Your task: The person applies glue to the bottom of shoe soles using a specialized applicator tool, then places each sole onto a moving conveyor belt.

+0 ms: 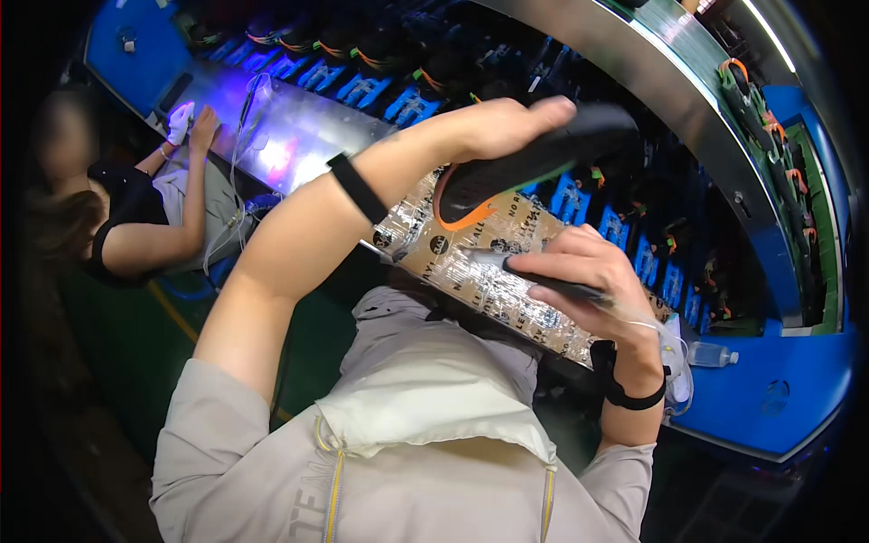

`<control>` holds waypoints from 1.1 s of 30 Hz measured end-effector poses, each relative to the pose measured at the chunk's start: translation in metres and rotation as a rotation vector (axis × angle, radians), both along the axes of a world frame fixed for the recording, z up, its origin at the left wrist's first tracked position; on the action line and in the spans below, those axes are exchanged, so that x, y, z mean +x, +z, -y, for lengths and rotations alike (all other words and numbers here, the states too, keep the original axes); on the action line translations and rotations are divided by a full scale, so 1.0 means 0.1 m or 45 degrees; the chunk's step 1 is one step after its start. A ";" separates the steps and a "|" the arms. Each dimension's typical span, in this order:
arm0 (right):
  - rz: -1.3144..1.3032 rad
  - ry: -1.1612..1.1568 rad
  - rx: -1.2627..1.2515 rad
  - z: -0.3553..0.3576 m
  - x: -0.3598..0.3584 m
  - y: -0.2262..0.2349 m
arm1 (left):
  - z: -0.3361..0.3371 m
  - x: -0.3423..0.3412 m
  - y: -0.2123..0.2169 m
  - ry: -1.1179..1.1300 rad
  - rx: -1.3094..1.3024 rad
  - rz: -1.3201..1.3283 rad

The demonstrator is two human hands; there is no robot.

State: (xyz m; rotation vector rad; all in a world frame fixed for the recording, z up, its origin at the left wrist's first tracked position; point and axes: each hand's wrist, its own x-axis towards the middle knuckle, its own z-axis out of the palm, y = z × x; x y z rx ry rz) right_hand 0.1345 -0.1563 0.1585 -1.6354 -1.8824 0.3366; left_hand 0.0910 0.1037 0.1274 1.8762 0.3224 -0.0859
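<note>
My left hand (pixel 507 127) is raised over the conveyor and grips a black shoe sole with an orange edge (pixel 534 163), tilted with its underside toward me. My right hand (pixel 584 271) holds a thin dark pen-like tool (pixel 543 282) whose tip points left, just below the sole. A cable runs from the tool past my right wrist, which wears a black band. Under both hands lies a tape-covered printed cardboard sheet (pixel 480 271) on the bench edge.
A conveyor carries rows of black shoes on blue holders (pixel 407 104) from upper left to right. A curved metal rail (pixel 670 100) crosses above. Another person (pixel 136 208) works at the left by a lit metal surface (pixel 290 145). A plastic bottle (pixel 711 355) lies at right.
</note>
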 end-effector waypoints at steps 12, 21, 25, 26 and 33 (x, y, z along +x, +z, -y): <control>-1.245 -0.918 0.339 0.34 0.04 -1.18 | -0.18 -1.81 -1.77 0.045 -1.805 0.122; -1.151 -0.991 0.190 -0.15 -0.19 -1.26 | 0.53 -1.72 -2.06 0.223 -2.216 0.015; -0.966 -1.065 0.264 -0.39 -0.20 -1.19 | 0.80 -1.48 -1.95 0.254 -2.265 0.164; -0.937 -1.084 0.275 -0.44 -0.21 -1.18 | 0.87 -1.44 -1.95 0.232 -2.251 0.219; -0.533 -0.969 0.513 -0.55 -0.39 -1.14 | 1.06 -1.33 -1.86 0.235 -2.181 0.385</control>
